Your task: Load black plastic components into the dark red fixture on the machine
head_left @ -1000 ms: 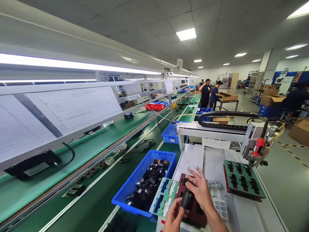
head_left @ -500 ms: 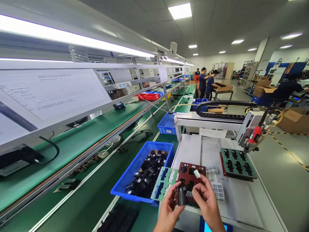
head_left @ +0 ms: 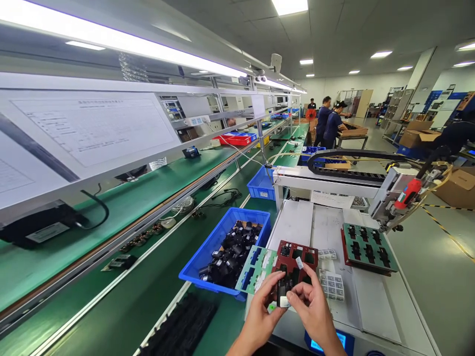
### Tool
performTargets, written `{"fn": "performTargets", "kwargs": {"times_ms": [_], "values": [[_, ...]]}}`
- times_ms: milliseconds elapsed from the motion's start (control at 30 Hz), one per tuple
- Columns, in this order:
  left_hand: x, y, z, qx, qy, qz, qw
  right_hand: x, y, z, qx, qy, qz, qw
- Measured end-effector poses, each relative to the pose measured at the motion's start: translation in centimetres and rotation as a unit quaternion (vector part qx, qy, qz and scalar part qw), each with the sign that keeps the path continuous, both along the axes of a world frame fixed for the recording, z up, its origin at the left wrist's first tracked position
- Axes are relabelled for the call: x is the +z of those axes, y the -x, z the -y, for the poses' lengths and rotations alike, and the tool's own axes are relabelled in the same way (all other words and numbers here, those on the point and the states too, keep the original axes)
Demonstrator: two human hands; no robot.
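Observation:
My left hand [head_left: 264, 310] pinches a small black cylindrical part [head_left: 283, 289] and holds it up over a dark red fixture tray [head_left: 289, 257] on the white machine bed. My right hand [head_left: 310, 307] is closed on the same part from the right, its fingertips pressing a small white label [head_left: 285, 301] against the part's lower end. Another small white sticker [head_left: 299, 262] sits on my raised right fingertip. Left of the hands a blue bin [head_left: 208, 252] holds several similar black parts.
A green cover plate [head_left: 256, 269] leans between bin and red tray. Sheets of white labels [head_left: 331, 284] lie to the right, then a second green-topped fixture [head_left: 367, 252] under the gantry's red-tipped head [head_left: 406, 195]. A green conveyor [head_left: 148, 212] runs left. Other people [head_left: 328, 126] work far back.
The camera view shifted a little. My hands drew closer together around the black part, and my right fingers came down onto its lower end where the white label now sits.

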State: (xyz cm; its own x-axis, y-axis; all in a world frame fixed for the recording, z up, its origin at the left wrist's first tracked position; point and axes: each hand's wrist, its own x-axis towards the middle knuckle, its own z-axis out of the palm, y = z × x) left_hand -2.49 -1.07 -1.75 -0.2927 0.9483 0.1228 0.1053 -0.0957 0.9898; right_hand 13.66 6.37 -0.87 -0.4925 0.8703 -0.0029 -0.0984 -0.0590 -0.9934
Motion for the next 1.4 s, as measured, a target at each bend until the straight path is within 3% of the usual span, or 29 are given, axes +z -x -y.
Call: {"fn": "performTargets", "kwargs": {"times_ms": [467,633,767,867,967,1033,1100,1167,1233,1333,1400], "values": [[0.3,0.1,-0.2,0.011,0.009,0.000,1.000,-0.6,0.4,0.0,-0.021,-0.038,0.025,0.999],[0.8,0.3,-0.3,0.021,0.001,0.001,1.000,-1.3,0.9,0.5,-0.058,-0.144,0.081,0.985],[1.2,0.4,-0.5,0.005,0.009,0.050,0.999,-1.3,0.8,0.6,-0.136,-0.308,0.123,0.934],[1.0,0.7,-0.6,-0.018,0.009,0.079,0.997,-1.2,0.8,0.1,-0.148,-0.284,0.110,0.941],[-0.1,1.2,-0.5,-0.003,-0.016,-0.012,1.000,-1.7,1.8,-0.4,-0.068,-0.207,0.109,0.970],[-1.4,1.6,-0.5,-0.004,-0.035,-0.092,0.995,-2.8,3.0,-0.7,-0.028,-0.200,0.128,0.971],[-3.2,2.2,-1.0,-0.004,-0.044,-0.115,0.992,-4.4,4.5,-1.3,-0.019,-0.202,0.150,0.968],[-5.4,3.3,-2.2,0.015,-0.022,-0.046,0.999,-6.6,6.0,-2.4,-0.017,-0.189,0.164,0.968],[-7.4,5.2,-4.1,0.059,0.031,0.095,0.993,-8.9,7.5,-4.4,-0.018,-0.176,0.172,0.969],[-9.4,9.6,-7.4,0.188,0.079,0.285,0.937,-11.7,9.2,-8.3,-0.078,-0.204,0.171,0.961],[-9.6,12.8,-9.0,0.246,0.066,0.316,0.914,-12.7,9.9,-10.9,-0.125,-0.220,0.160,0.954]]}}
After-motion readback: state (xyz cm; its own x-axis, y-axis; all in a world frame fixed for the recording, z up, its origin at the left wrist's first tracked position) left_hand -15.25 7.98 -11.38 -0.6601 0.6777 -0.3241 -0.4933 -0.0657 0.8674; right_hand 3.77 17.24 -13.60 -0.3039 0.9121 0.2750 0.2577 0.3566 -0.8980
